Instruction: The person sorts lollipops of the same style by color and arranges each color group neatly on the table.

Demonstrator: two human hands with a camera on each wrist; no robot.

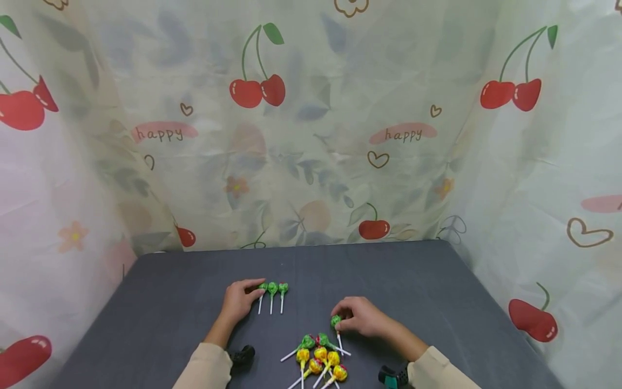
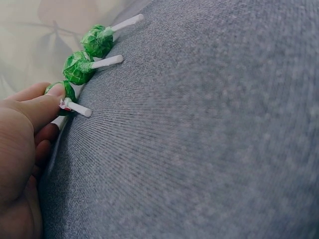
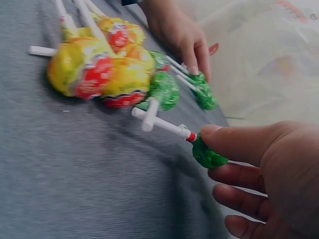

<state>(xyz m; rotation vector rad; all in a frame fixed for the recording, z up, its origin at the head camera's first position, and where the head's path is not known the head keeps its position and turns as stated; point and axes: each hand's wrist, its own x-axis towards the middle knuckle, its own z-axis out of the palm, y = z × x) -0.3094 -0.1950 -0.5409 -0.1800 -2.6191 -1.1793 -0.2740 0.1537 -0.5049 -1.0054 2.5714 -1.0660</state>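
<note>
My left hand (image 1: 238, 300) pinches the green head of the leftmost lollipop (image 2: 79, 108) in a short row on the dark cloth. Beside it lie a middle green lollipop (image 1: 272, 290) and a right green lollipop (image 1: 283, 289), sticks pointing toward me. Between thumb and fingers, my right hand (image 1: 362, 317) holds another green lollipop (image 3: 208, 153) by its wrapped head, its white stick pointing away from the palm. Just left of and nearer than the right hand sits a pile with green lollipops (image 1: 308, 341) and several yellow lollipops (image 1: 333, 358), their sticks crossing.
A dark grey cloth (image 1: 184, 302) covers the table. Pale curtains (image 1: 301, 189) printed with cherries stand at the back and both sides. Black wrist straps (image 1: 243, 355) show at the sleeves.
</note>
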